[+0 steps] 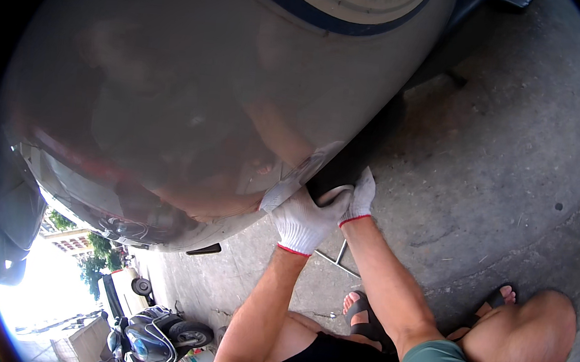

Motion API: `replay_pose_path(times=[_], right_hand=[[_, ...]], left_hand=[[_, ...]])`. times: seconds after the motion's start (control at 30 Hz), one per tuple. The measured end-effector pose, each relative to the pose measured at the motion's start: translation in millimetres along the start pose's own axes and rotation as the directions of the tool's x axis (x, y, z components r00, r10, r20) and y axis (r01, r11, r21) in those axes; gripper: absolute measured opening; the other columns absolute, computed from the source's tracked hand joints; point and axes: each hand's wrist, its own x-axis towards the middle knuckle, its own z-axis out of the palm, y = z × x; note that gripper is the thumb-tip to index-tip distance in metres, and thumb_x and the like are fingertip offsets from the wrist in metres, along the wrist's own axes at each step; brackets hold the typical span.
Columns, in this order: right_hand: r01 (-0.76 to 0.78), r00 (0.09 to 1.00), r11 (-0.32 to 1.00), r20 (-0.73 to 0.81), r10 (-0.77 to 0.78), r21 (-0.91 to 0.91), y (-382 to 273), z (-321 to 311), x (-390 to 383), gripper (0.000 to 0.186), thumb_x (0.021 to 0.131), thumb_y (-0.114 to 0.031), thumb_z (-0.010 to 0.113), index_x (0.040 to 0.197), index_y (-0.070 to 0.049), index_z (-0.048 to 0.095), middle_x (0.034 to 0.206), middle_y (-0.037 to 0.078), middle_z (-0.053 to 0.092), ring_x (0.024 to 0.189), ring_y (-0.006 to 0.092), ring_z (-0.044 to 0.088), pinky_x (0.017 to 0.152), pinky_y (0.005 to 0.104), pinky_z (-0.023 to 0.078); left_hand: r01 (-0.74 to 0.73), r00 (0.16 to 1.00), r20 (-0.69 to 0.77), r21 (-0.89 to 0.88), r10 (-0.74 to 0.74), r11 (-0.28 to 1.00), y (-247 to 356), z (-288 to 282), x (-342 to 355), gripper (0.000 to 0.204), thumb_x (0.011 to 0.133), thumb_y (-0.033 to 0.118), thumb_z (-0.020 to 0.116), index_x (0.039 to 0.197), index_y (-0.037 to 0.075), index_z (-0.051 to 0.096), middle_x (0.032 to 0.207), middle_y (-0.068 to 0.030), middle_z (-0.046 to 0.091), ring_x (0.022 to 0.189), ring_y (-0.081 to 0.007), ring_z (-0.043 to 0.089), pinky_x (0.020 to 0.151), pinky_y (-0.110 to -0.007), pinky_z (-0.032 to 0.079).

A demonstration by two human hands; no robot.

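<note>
Knees and sandalled feet crouch below the grey car body panel. My left hand and right hand, gloved, clamp their fingers on a black trim piece at the panel's lower edge (still attached, I judge); a metal wrench lies unused beneath.

Black tyre under grey car body

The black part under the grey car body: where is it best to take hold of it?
Probably at its lower end, from below: the black part slants out beneath the glossy grey car panel, and the left hand and right hand, both white-gloved, already close on it there.
</note>
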Motion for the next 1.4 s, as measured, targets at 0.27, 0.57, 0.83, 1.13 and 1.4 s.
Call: replay_pose_path(times=[0.27,0.57,0.83,1.13,1.4], right_hand=[[-0.023,1.000,0.999,0.020,0.022,0.036,13.6,-5.9,2.2,0.036,0.104,-0.021,0.042,0.128,0.002,0.059,0.126,0.013,0.064,0.112,0.0248,0.063,0.097,0.0352,0.050],[0.217,0.964,0.008,0.213,-0.156,-0.976,1.3,-99.5,38.7,0.037,0.090,-0.020,0.060,0.124,-0.006,0.063,0.126,0.014,0.065,0.113,0.0339,0.063,0.097,0.0408,0.050],[0.477,0.819,-0.877,0.389,0.421,-0.056,11.6,-159.2,-35.0,0.040,0.080,-0.019,0.066,0.120,-0.017,0.067,0.140,0.008,0.055,0.125,0.0296,0.053,0.108,0.0488,0.038],[0.436,0.737,-0.843,0.413,0.535,0.315,-10.8,-207.8,12.0,0.028,0.093,-0.023,0.054,0.113,-0.006,0.063,0.117,0.016,0.069,0.115,0.0340,0.063,0.094,0.0482,0.049],[0.587,0.791,-0.635,-0.187,0.583,0.501,-25.8,-169.7,-18.6,0.027,0.093,-0.023,0.054,0.111,-0.005,0.063,0.112,0.019,0.069,0.110,0.0369,0.064,0.091,0.0498,0.051]], left_hand=[[-0.054,0.998,-0.026,-0.019,0.054,0.998,-9.6,-13.4,-2.7,0.071,0.061,0.038,0.090,0.108,-0.006,0.059,0.090,-0.0243,0.066,0.081,-0.0428,0.067,0.071,-0.045,0.056],[0.243,0.881,0.444,-0.135,-0.160,0.961,-21.1,-41.7,-7.2,0.078,0.074,0.034,0.081,0.136,-0.002,0.050,0.124,-0.0289,0.060,0.119,-0.0421,0.057,0.100,-0.043,0.047],[0.070,0.918,0.388,0.031,-0.076,0.997,-77.8,-76.2,-48.9,0.066,0.080,0.020,0.073,0.140,0.003,0.051,0.125,-0.0271,0.061,0.118,-0.0427,0.058,0.099,-0.046,0.049],[0.048,0.997,0.074,-0.203,-0.034,0.978,-31.4,-119.3,-54.3,0.041,0.078,0.018,0.072,0.116,0.004,0.066,0.102,-0.0176,0.066,0.101,-0.0348,0.064,0.088,-0.044,0.050],[-0.025,0.985,0.155,-0.293,0.073,0.956,16.6,-95.7,-46.3,0.033,0.068,0.025,0.073,0.096,0.009,0.072,0.106,-0.0124,0.066,0.104,-0.0285,0.061,0.084,-0.039,0.046]])
